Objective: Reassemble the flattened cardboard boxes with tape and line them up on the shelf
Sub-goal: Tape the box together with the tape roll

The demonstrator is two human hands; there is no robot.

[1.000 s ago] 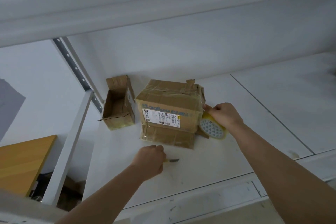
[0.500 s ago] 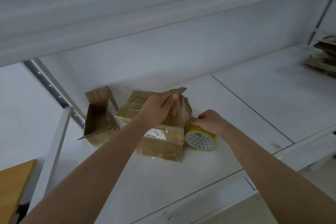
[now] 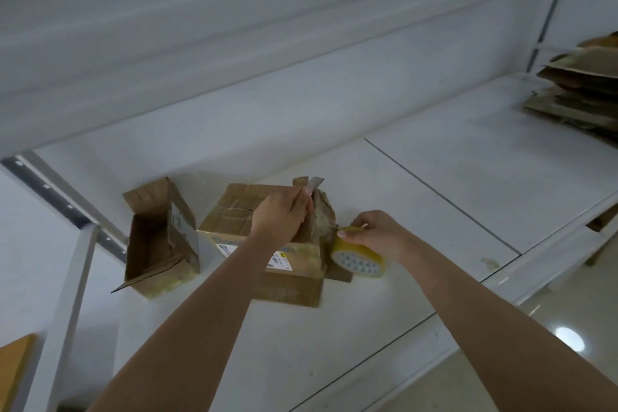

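The taped cardboard box [image 3: 267,244] is sitting on the shelf [image 3: 434,211] while the left hand [image 3: 279,216] is pinching its tape and the right hand [image 3: 374,234] is gripping the yellow tape roll [image 3: 359,261].

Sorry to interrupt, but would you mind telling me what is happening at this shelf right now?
A person is taping up a cardboard box on the white shelf. The left hand holds a small blade at the box's top right corner, where a stretch of clear tape runs over to the yellow tape roll gripped by the right hand. A smaller box stands beside it on the left, with open flaps. More flattened cardboard is stacked at the far right.
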